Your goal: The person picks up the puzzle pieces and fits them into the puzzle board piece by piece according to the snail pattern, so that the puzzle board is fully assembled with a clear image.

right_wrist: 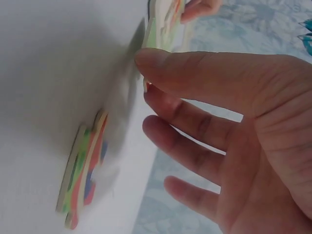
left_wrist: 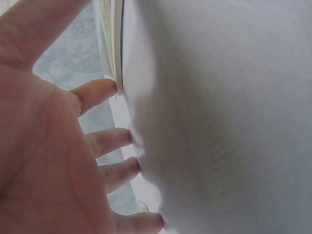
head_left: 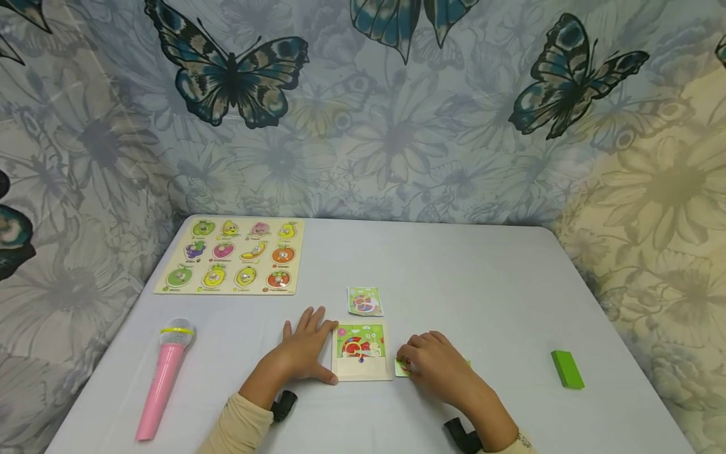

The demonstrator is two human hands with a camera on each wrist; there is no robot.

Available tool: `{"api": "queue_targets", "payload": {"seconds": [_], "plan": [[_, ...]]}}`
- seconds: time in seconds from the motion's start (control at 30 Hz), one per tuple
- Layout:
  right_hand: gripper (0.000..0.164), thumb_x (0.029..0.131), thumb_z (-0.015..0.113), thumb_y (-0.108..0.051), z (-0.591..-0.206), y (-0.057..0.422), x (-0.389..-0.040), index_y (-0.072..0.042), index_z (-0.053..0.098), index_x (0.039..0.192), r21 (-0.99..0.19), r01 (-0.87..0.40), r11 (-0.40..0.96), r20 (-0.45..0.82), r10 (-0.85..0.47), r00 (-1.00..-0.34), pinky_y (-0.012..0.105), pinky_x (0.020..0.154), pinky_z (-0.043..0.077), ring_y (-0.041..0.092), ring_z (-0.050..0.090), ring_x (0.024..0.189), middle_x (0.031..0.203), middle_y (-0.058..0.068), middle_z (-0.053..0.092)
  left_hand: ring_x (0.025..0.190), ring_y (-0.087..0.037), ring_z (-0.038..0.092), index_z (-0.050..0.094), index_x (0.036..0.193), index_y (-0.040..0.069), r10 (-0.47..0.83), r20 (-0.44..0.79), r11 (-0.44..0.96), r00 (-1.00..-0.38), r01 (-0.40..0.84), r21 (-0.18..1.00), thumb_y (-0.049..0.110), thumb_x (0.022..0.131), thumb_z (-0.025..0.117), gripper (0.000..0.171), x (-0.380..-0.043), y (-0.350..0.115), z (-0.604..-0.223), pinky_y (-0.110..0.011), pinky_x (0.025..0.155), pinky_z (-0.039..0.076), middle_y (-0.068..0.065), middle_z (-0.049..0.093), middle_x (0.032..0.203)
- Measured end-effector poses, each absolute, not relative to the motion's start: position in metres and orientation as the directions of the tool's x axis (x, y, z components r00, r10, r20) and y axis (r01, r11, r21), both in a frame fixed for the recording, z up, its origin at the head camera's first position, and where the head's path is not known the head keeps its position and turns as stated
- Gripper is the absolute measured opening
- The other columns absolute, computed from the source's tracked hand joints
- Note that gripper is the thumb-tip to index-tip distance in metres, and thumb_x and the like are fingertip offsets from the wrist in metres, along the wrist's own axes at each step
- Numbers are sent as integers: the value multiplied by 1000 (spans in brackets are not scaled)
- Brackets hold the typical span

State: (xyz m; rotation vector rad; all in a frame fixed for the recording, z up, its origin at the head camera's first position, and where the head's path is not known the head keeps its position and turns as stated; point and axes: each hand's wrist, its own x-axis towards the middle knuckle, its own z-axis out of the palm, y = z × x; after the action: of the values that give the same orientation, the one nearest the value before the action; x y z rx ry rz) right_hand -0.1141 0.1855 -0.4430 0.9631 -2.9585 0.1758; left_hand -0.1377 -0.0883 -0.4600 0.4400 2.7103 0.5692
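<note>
A small wooden puzzle tray (head_left: 362,371) lies mid-table, its upper part filled with a green and red picture and its lower part bare wood. My left hand (head_left: 306,350) is spread at its left side, with the index fingertip and thumb touching the edge; in the left wrist view, that fingertip meets the tray's edge (left_wrist: 117,53). Just right of the tray, my right hand (head_left: 433,369) pinches a green puzzle piece (head_left: 402,369) between thumb and index finger. Other colourful puzzle pieces (right_wrist: 83,178) lie stacked beneath that hand, mostly hidden in the head view.
Behind the tray lies a small picture card or piece (head_left: 365,301). A fruit puzzle board (head_left: 229,255) is at the back left, a pink toy microphone (head_left: 161,384) at the left. A green block (head_left: 567,369) lies far right on the white table (head_left: 471,271).
</note>
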Motion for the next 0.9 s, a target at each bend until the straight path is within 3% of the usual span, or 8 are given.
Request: {"api": "queue_targets", "payload": {"seconds": [0.23, 0.53, 0.77, 0.9], "plan": [[23, 73, 82, -9, -439, 175, -115, -18, 71, 92, -76, -631, 772, 81, -626, -776, 45, 96, 45, 16, 60, 92, 91, -5, 65, 146, -43, 11, 44, 141, 11, 362, -252, 872, -897, 230, 433, 44, 59, 91, 100, -136, -86, -456, -76, 105, 12, -22, 22, 157], [26, 75, 82, -16, -442, 144, -117, -20, 72, 98, -38, -708, 705, 94, -703, -705, 46, 100, 44, 17, 62, 100, 95, -6, 66, 147, -42, 12, 44, 141, 12, 360, -259, 875, -896, 228, 427, 45, 59, 91, 99, -136, -88, -453, -75, 105, 13, -21, 22, 158], [17, 83, 76, -23, -449, 119, -119, -22, 72, 99, 3, -765, 644, 145, -757, -637, 45, 102, 43, 14, 60, 100, 96, -8, 64, 146, -43, 12, 44, 140, 10, 365, -257, 874, -895, 234, 426, 44, 59, 91, 100, -136, -88, -452, -76, 105, 13, -22, 23, 157], [13, 86, 73, -23, -453, 112, -119, -22, 72, 99, -16, -772, 636, 145, -762, -631, 47, 103, 42, 14, 60, 101, 98, -8, 65, 147, -43, 12, 44, 141, 10, 368, -258, 875, -893, 239, 421, 46, 59, 90, 100, -136, -88, -453, -76, 105, 14, -22, 22, 157]]}}
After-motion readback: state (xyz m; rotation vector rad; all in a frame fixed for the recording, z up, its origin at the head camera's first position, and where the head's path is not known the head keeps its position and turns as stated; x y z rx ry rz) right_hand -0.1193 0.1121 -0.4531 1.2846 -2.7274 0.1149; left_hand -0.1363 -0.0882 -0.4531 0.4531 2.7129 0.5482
